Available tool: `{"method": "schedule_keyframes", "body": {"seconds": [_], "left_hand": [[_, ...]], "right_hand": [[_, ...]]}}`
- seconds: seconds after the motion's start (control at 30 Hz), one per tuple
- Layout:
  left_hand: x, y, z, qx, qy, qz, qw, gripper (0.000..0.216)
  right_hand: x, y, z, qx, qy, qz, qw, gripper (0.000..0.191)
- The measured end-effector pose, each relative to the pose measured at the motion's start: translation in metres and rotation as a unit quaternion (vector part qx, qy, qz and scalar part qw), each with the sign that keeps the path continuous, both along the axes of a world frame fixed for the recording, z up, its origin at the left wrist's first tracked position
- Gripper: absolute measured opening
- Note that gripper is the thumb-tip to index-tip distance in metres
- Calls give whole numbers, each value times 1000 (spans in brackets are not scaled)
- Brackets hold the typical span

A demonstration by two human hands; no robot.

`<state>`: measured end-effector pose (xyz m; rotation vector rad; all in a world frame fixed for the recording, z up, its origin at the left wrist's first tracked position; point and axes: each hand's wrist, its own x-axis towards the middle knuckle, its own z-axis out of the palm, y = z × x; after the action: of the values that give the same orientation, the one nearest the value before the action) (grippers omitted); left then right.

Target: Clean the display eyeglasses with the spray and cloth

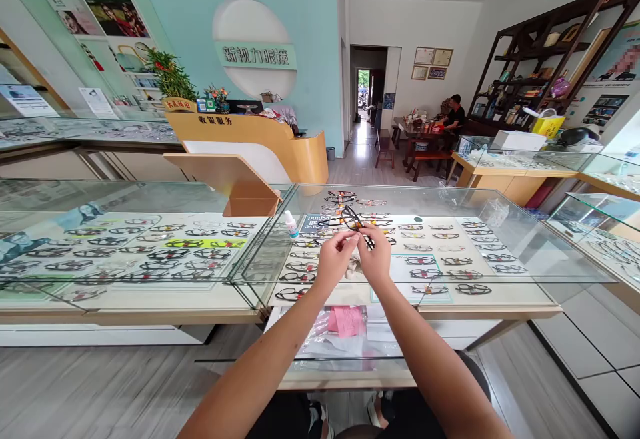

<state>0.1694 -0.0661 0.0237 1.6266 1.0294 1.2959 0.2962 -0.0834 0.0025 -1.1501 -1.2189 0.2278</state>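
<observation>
Dark-framed eyeglasses [353, 218] are held up above the glass display counter, between both my hands. My left hand [334, 258] pinches them from the left, thumb and fingers together. From the right, my right hand [376, 254] has its fingers closed on the same frame; the exact grip points are small and partly hidden. Beneath my hands, a crumpled greyish thing [353, 268] shows only in part. A small white spray bottle [291, 224] stands upright to the left of my hands.
Rows of eyeglasses [459, 261] lie inside the glass counter [530, 292]. Below it, pink paper [346, 321] and plastic bags lie in an open drawer. A second display case [150, 296] adjoins at left, with a brown board [227, 176] behind. A person [455, 114] sits far back.
</observation>
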Motion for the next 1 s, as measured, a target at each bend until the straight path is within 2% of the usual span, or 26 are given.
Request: {"method": "schedule_keyframes", "body": {"seconds": [0.17,0.3,0.4,0.5,0.53,0.6,0.67,0.73,0.87,1.0], "left_hand": [[13,14,8,-37,-36,9,999,40],[14,35,25,-9,2,16,1000,40],[13,62,48,27,118,6,993,33],[19,99,72,91,271,-7,958,30],[23,113,79,105,319,-11,942,31],[34,141,87,116,400,-24,909,32],[49,167,88,124,460,-25,879,33],[64,190,84,131,522,-32,842,31],[92,222,66,127,556,-51,820,24],[114,238,46,119,583,-61,801,24]], "right_hand": [[-7,-4,-1,7,-64,-45,997,33],[-10,-9,5,14,-73,-47,996,39],[-15,-14,7,49,-58,-66,995,32],[-21,-16,4,41,-55,-58,996,14],[-22,-16,3,18,-56,-44,997,19],[-25,-14,-1,-48,-55,-1,997,40],[-26,-12,-5,-118,-34,42,992,54],[-26,-9,-7,-164,11,66,984,59],[-29,-5,-9,-197,101,84,972,60],[-34,-3,-11,-208,129,106,964,57]]}}
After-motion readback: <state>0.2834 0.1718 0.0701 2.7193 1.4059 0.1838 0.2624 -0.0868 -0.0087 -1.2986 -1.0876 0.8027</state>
